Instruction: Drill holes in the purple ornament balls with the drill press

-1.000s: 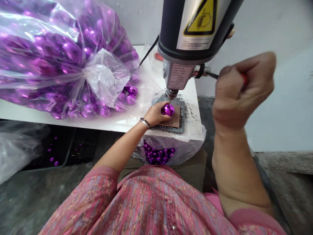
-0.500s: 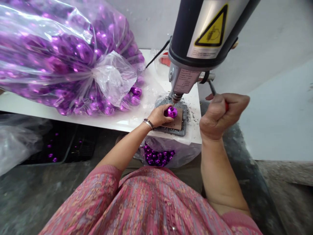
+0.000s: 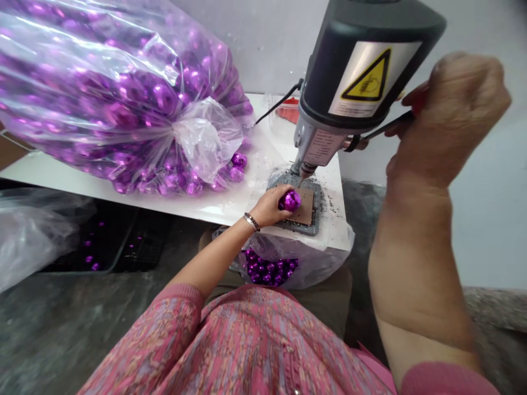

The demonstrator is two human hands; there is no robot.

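Observation:
Between the thumb and fingers of my left hand [image 3: 272,206] is a shiny purple faceted ball [image 3: 292,201]. It sits over a brown board [image 3: 303,208] on the grey base [image 3: 316,219] of a bench drill press [image 3: 325,131]. The drill bit [image 3: 301,180] points down just above and behind the ball, apart from it. My right hand [image 3: 457,115], raised at the right, is closed round the end of the drill press lever [image 3: 389,127]; a bit of red knob shows at the fingers.
A big clear plastic bag [image 3: 209,134] of purple balls lies on the white table [image 3: 173,207]. Dark shavings are scattered round the drill base. Below the table's front edge hangs an open bag [image 3: 329,263] with many purple balls. A black crate [image 3: 123,247] stands on the floor at left.
My right hand has swung the lever upward and to the right. The bit has risen off the ball, and my left hand has drawn the ball slightly forward from under it.

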